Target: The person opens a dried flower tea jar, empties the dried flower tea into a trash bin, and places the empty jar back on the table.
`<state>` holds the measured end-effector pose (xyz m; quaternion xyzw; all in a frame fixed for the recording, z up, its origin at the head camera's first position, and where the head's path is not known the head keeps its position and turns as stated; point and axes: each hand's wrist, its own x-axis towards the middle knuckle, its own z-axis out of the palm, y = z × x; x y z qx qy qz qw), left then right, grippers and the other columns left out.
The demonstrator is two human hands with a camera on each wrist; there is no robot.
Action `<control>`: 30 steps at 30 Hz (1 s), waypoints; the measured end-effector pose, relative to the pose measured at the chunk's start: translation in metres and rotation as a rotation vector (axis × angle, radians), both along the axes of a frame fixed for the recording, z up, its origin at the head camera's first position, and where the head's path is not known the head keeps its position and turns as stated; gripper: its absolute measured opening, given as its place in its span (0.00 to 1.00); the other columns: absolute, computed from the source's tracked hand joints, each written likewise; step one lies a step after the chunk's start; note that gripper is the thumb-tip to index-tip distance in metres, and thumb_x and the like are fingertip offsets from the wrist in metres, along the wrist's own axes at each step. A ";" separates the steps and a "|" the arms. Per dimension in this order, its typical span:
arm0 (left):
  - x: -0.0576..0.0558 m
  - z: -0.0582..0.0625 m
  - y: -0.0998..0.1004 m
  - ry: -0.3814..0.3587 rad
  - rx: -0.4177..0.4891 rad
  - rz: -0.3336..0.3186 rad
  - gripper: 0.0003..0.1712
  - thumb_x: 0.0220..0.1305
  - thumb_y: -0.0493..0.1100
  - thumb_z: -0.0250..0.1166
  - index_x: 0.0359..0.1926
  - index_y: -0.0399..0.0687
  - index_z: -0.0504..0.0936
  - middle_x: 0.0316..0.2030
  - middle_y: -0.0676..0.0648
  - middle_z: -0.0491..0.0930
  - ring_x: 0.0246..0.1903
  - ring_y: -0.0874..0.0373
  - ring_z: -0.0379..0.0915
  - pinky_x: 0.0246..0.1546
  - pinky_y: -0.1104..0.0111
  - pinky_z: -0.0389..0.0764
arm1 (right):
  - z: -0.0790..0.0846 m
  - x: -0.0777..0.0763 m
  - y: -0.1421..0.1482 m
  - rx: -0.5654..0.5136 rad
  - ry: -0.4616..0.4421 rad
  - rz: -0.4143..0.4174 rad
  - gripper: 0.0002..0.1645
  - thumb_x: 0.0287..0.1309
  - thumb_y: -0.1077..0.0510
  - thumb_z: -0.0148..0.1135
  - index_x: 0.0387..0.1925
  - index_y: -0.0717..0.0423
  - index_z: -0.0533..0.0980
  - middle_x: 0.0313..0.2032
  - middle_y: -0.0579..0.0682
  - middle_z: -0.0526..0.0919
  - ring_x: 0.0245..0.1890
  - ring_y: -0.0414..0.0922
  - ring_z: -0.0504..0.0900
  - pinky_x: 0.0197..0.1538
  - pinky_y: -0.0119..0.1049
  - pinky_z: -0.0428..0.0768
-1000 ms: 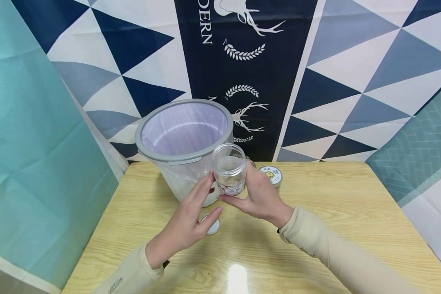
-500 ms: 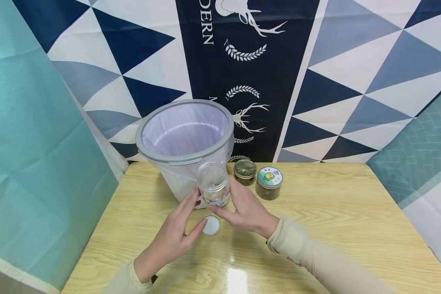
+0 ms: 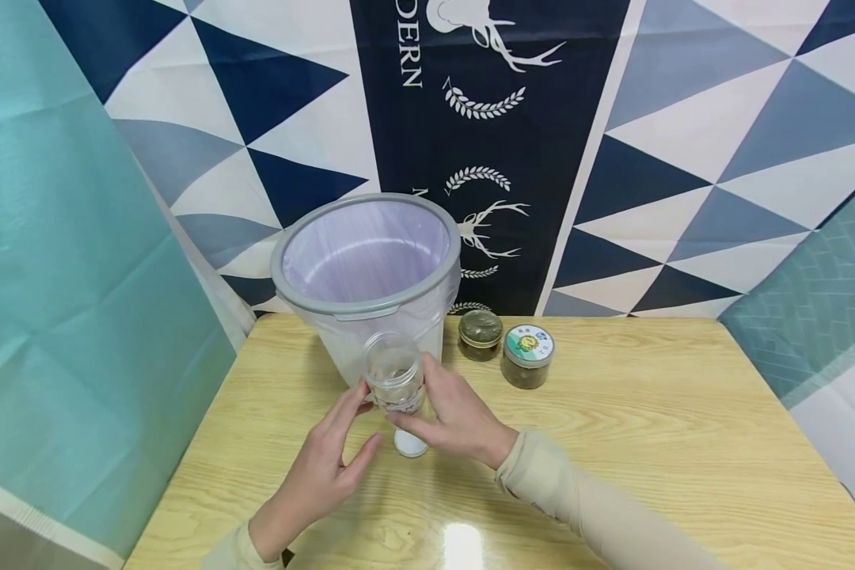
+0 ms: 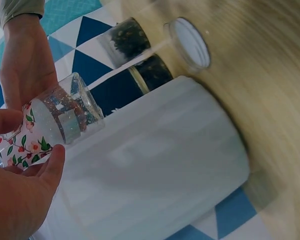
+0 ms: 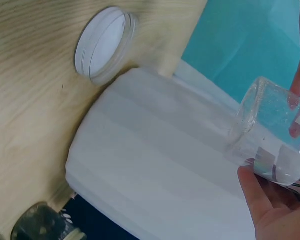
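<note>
In the head view, a clear plastic jar [image 3: 393,366] with no lid on it is held tilted in front of the bin. My right hand [image 3: 457,410] grips its right side, thumb low on the front. The fingertips of my left hand [image 3: 319,457] touch its left side, with the fingers mostly straight and the thumb standing apart. A floral label [image 4: 32,142] wraps the jar in the left wrist view. Seen from the right wrist, the jar's base [image 5: 247,117] is transparent. A round white lid [image 3: 409,443] lies on the table just below the jar, partly covered by it.
A grey-rimmed bin [image 3: 331,305] with a pale liner stands behind the jar. Right of it sit two lidded jars with dark contents: one with a dark top [image 3: 480,334], the other with a printed lid [image 3: 528,356]. The wooden table [image 3: 613,443] meets a patterned cloth backdrop.
Both hands have moved left and down with the clear jar, from the bin's right side to before its front. The two lidded jars, partly hidden earlier, now show fully.
</note>
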<state>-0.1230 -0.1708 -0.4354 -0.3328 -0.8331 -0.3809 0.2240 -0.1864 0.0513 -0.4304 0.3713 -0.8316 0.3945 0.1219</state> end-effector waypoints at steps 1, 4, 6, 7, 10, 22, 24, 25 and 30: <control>0.000 -0.002 -0.001 0.014 0.006 0.005 0.44 0.61 0.26 0.68 0.76 0.31 0.60 0.69 0.33 0.71 0.59 0.43 0.80 0.59 0.60 0.83 | -0.001 0.000 -0.002 0.004 -0.007 0.001 0.39 0.59 0.45 0.73 0.64 0.56 0.67 0.53 0.49 0.84 0.52 0.43 0.84 0.54 0.42 0.84; 0.000 -0.006 -0.002 0.025 0.022 0.024 0.43 0.59 0.25 0.68 0.74 0.31 0.63 0.67 0.34 0.73 0.57 0.42 0.80 0.57 0.60 0.84 | -0.005 0.000 -0.006 0.018 -0.030 -0.001 0.38 0.59 0.45 0.73 0.63 0.56 0.67 0.52 0.48 0.84 0.50 0.43 0.85 0.51 0.41 0.85; 0.001 -0.008 -0.004 0.006 0.028 0.040 0.41 0.59 0.24 0.68 0.73 0.32 0.65 0.66 0.35 0.74 0.57 0.43 0.81 0.57 0.60 0.84 | -0.006 0.001 -0.010 0.027 -0.041 -0.003 0.38 0.59 0.45 0.74 0.63 0.56 0.67 0.51 0.48 0.84 0.48 0.43 0.86 0.50 0.41 0.85; 0.002 -0.009 -0.005 -0.016 0.032 0.051 0.40 0.59 0.24 0.68 0.73 0.33 0.66 0.66 0.36 0.74 0.58 0.43 0.80 0.57 0.60 0.84 | -0.007 0.001 -0.011 0.029 -0.048 -0.003 0.37 0.59 0.45 0.74 0.62 0.56 0.67 0.51 0.48 0.85 0.48 0.44 0.86 0.49 0.41 0.85; 0.004 -0.011 -0.008 -0.077 0.035 0.080 0.37 0.62 0.26 0.68 0.72 0.35 0.67 0.67 0.38 0.74 0.59 0.45 0.80 0.59 0.63 0.82 | -0.009 0.002 -0.016 0.031 -0.061 -0.001 0.37 0.59 0.46 0.75 0.62 0.55 0.68 0.51 0.48 0.85 0.48 0.44 0.87 0.50 0.42 0.86; 0.000 -0.025 -0.021 -0.086 0.052 0.134 0.33 0.62 0.24 0.68 0.67 0.36 0.70 0.62 0.42 0.77 0.60 0.44 0.78 0.55 0.59 0.85 | -0.026 -0.007 -0.037 0.077 -0.073 0.036 0.44 0.58 0.45 0.75 0.69 0.56 0.66 0.56 0.50 0.84 0.54 0.46 0.85 0.60 0.44 0.83; 0.000 -0.027 -0.022 -0.092 0.052 0.151 0.32 0.61 0.24 0.68 0.65 0.35 0.71 0.61 0.42 0.78 0.59 0.45 0.78 0.54 0.59 0.86 | -0.028 -0.008 -0.041 0.092 -0.072 0.035 0.45 0.57 0.45 0.75 0.69 0.56 0.66 0.55 0.50 0.84 0.54 0.47 0.86 0.60 0.44 0.83; 0.000 -0.028 -0.023 -0.095 0.049 0.163 0.31 0.61 0.24 0.68 0.64 0.34 0.71 0.60 0.42 0.78 0.59 0.44 0.79 0.54 0.58 0.86 | -0.030 -0.008 -0.042 0.103 -0.072 0.031 0.45 0.57 0.44 0.75 0.69 0.56 0.66 0.55 0.50 0.85 0.53 0.46 0.86 0.59 0.43 0.83; 0.000 -0.036 -0.026 -0.107 0.026 0.229 0.28 0.59 0.23 0.69 0.60 0.30 0.72 0.56 0.40 0.79 0.56 0.44 0.81 0.51 0.57 0.87 | -0.039 -0.008 -0.051 0.136 -0.092 0.031 0.46 0.58 0.43 0.75 0.70 0.57 0.66 0.55 0.52 0.84 0.52 0.48 0.86 0.58 0.42 0.84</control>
